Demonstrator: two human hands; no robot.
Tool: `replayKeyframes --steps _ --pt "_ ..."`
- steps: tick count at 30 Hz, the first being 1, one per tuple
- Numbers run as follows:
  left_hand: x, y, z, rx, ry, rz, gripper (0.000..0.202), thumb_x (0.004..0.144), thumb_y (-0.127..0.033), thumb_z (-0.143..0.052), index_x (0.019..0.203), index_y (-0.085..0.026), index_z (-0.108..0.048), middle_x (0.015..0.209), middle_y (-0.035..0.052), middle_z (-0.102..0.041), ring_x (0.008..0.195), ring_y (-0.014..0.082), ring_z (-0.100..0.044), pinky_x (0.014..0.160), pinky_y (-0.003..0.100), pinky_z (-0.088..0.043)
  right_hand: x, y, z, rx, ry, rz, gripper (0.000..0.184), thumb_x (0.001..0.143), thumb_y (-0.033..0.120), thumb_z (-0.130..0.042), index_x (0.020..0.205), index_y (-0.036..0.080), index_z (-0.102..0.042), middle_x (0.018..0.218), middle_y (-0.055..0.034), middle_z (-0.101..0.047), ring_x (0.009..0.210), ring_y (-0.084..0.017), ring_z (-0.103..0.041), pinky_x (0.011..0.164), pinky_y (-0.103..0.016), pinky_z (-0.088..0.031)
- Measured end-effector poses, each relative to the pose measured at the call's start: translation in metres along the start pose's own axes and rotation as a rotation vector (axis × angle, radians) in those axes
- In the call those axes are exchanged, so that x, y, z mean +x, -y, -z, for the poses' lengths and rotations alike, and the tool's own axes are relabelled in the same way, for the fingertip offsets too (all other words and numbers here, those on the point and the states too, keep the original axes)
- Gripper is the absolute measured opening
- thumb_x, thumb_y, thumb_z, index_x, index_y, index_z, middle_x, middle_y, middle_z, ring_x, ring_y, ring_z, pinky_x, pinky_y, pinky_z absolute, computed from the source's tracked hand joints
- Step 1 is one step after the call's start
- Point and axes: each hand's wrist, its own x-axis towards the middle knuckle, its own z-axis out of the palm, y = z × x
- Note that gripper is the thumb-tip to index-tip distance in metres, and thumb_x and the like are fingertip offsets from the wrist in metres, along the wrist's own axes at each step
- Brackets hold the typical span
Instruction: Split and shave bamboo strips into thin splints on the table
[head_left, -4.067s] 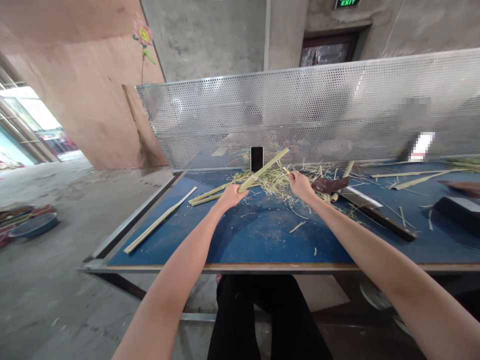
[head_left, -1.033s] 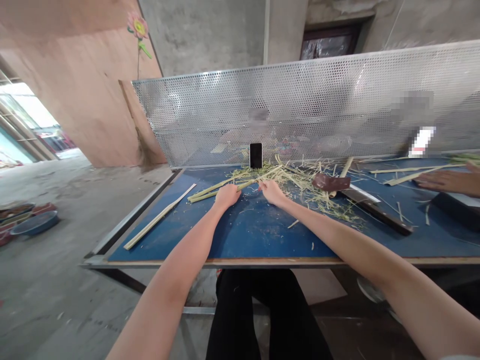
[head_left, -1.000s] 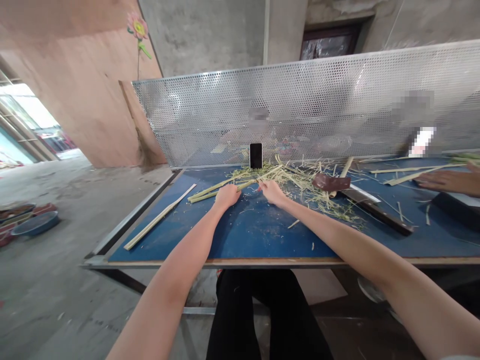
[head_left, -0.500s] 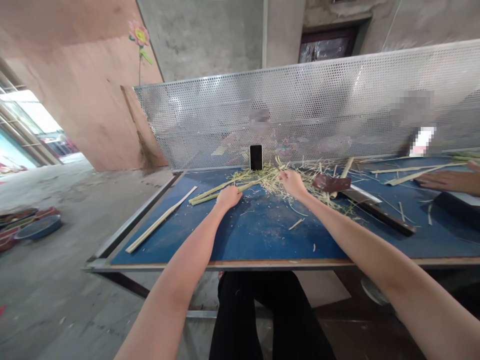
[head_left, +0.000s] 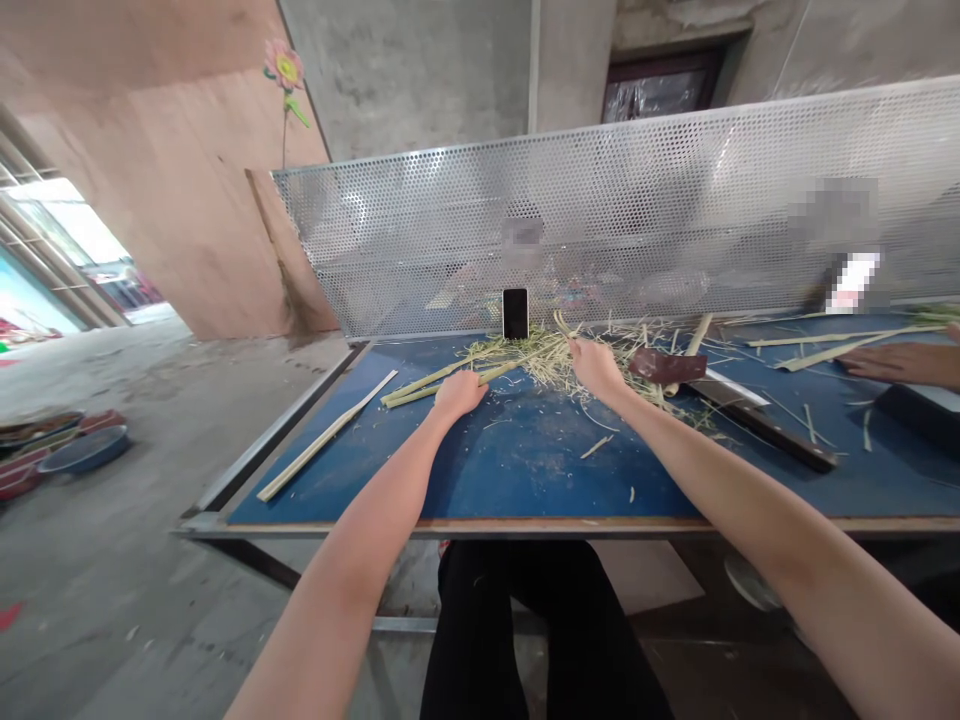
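My left hand (head_left: pixel 460 394) is closed around a long yellow-green plant strip (head_left: pixel 498 371) near the middle of the blue table. Further along and to the right, my right hand (head_left: pixel 596 368) is closed too, with a thin curled strip end sticking up past its fingers. Exactly how its fingertips grip is too small to make out. Pale shavings (head_left: pixel 551 368) lie heaped between and behind both hands. Other strip lengths (head_left: pixel 401 398) stretch out left of my left hand.
A separate pale strip (head_left: pixel 328 437) lies at left. A phone (head_left: pixel 515 314) leans on the perforated metal screen (head_left: pixel 420 240). At right are a dark red wrapped object (head_left: pixel 667 366), a dark-handled knife (head_left: pixel 772 432) and another person's hand (head_left: pixel 896 362).
My right hand has shifted slightly to the right, away from my left hand. The view has moved a little; my left hand keeps its hold on the strip.
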Motion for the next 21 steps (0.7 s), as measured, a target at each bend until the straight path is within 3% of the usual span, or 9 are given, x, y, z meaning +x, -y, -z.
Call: replayKeyframes --steps 6,13,21 --pt "0.001 -0.001 0.002 0.017 0.016 -0.023 0.038 0.106 -0.043 -0.057 0.102 -0.017 -0.084 0.102 0.0160 -0.081 0.099 0.0289 -0.080 0.088 0.033 -0.059 0.005 -0.015 0.007 0.004 -0.012 -0.022 0.046 0.112 0.033 -0.042 0.098 0.011 -0.079 0.086 -0.0191 -0.076 0.077 -0.026 -0.064 0.076 -0.033 -0.042" --pt "-0.003 -0.002 0.002 0.002 0.005 -0.018 0.038 0.106 -0.042 -0.057 0.102 -0.016 -0.084 0.101 0.0170 -0.081 0.096 0.0284 -0.079 0.086 0.033 -0.060 0.000 -0.015 -0.008 0.058 -0.003 -0.057 0.045 0.110 0.036 -0.044 0.089 0.013 -0.077 0.083 -0.0164 -0.073 0.075 -0.024 -0.061 0.075 -0.032 -0.041" --pt "-0.002 -0.001 0.001 0.024 0.006 -0.035 0.037 0.105 -0.040 -0.057 0.100 -0.016 -0.084 0.103 0.0168 -0.081 0.098 0.0280 -0.078 0.087 0.033 -0.059 0.000 -0.016 -0.009 0.164 0.032 -0.059 0.044 0.103 0.032 -0.047 0.066 0.017 -0.066 0.056 -0.0060 -0.056 0.061 -0.021 -0.052 0.067 -0.032 -0.040"
